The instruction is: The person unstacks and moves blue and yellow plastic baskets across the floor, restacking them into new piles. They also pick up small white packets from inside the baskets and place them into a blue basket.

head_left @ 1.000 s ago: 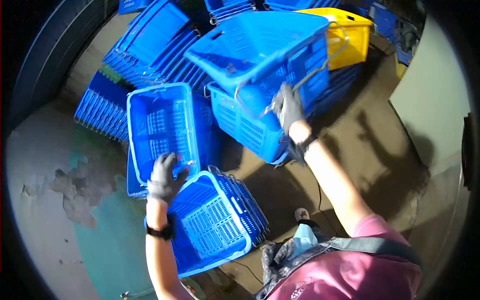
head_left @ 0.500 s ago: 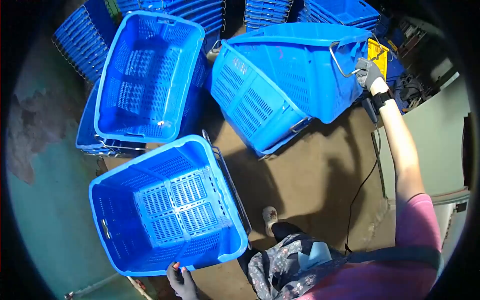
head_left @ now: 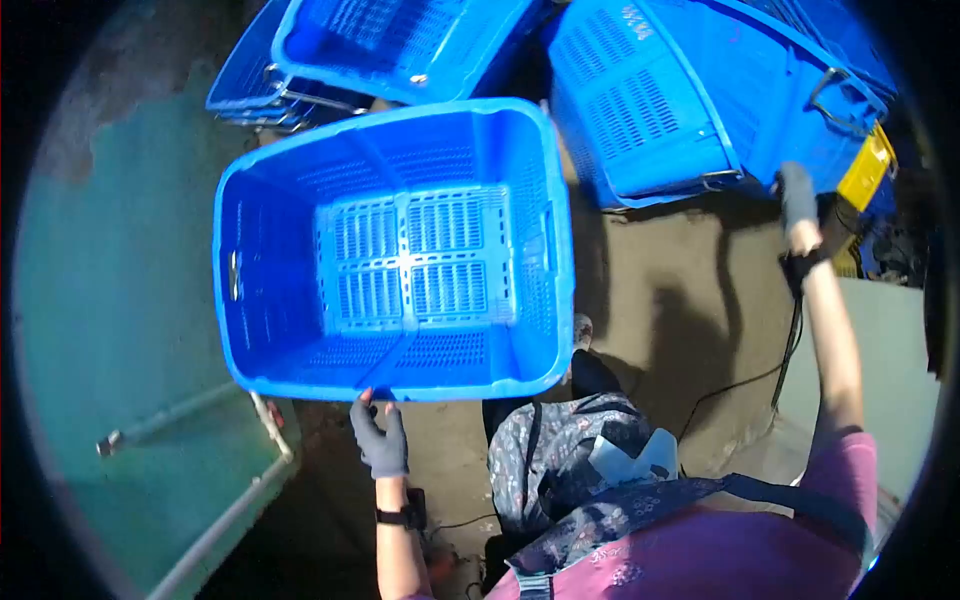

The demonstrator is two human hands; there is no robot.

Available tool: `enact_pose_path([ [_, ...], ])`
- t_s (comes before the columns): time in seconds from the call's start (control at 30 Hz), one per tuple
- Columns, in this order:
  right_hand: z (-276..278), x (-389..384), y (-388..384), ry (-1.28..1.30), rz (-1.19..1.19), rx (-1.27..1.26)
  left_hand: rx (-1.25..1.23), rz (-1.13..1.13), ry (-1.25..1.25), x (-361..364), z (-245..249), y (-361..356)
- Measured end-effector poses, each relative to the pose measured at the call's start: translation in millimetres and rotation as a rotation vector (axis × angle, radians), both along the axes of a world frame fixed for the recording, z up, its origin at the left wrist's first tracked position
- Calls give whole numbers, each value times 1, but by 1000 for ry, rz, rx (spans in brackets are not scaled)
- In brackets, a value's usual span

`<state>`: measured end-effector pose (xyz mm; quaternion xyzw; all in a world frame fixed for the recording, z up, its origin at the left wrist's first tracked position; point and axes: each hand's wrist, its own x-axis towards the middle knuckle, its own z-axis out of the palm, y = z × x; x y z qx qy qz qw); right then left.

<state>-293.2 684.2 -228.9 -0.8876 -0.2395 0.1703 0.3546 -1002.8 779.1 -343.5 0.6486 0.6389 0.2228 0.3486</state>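
A blue slatted basket point(head_left: 405, 260) lies open side up in front of me, its metal catch showing at the left inner wall. My left hand point(head_left: 382, 437), in a grey glove with bare fingertips, grips the near rim of this basket. At the upper right, my gloved right hand point(head_left: 797, 195) is beside the lower edge of a tilted blue basket point(head_left: 770, 100) with a wire handle; its fingers are blurred and partly hidden. Another blue basket point(head_left: 640, 110) leans against that one on its left.
More blue baskets point(head_left: 390, 40) stand at the upper left. A yellow basket point(head_left: 866, 170) is at the right edge. A pale pipe point(head_left: 225, 515) runs along the green surface at lower left. A black cable point(head_left: 735, 386) trails over the floor near my feet.
The view has shifted. The near basket has turned to lie squarer before me, with my left hand now on its rim. My right hand has left the wire handle of the tilted basket.
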Motion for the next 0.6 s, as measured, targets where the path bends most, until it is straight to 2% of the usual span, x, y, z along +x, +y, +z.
enact_pose_path([
  [0.03, -46, -40, -11, -443, 353, -3, -66, 77, -90, -14, -16, -6],
  [0.07, -30, -137, 15, -308, 247, -74, -131, 108, -111, -19, -15, -10],
  [0.1, -45, -184, 16, -119, 256, -59, -85, 93, -63, -15, -23, -24],
  [0.13, -47, -229, 28, -358, 586, -271, -131, 144, -16, -18, -22, -32],
  [0.17, -47, -281, 23, -199, 770, 70, -180, 195, 31, -21, -18, -43],
  [0.2, -21, -329, 47, -193, 1011, -44, -193, 260, -66, -26, -30, -58],
  [0.23, -74, -344, 28, -403, 1172, 77, -202, 321, -68, -32, -37, -73],
  [0.3, -70, -403, 51, -290, 1418, 24, -258, 385, -7, -39, -58, -94],
  [0.37, -125, -426, 44, -246, 1488, -158, -233, 457, -14, -43, -93, -129],
  [0.4, -134, -436, 42, -244, 1492, -264, -275, 527, -59, -44, -102, -149],
  [0.43, -154, -437, 37, -236, 1472, -235, -332, 601, -95, -44, -111, -173],
  [0.5, -162, -452, 37, -316, 1340, -650, -317, 711, -145, -44, -149, -228],
  [0.57, -185, -440, 25, -443, 1348, -522, -284, 774, -150, -35, -177, -278],
  [0.6, -188, -444, 26, -450, 1317, -617, -266, 821, -181, -34, -188, -294],
])
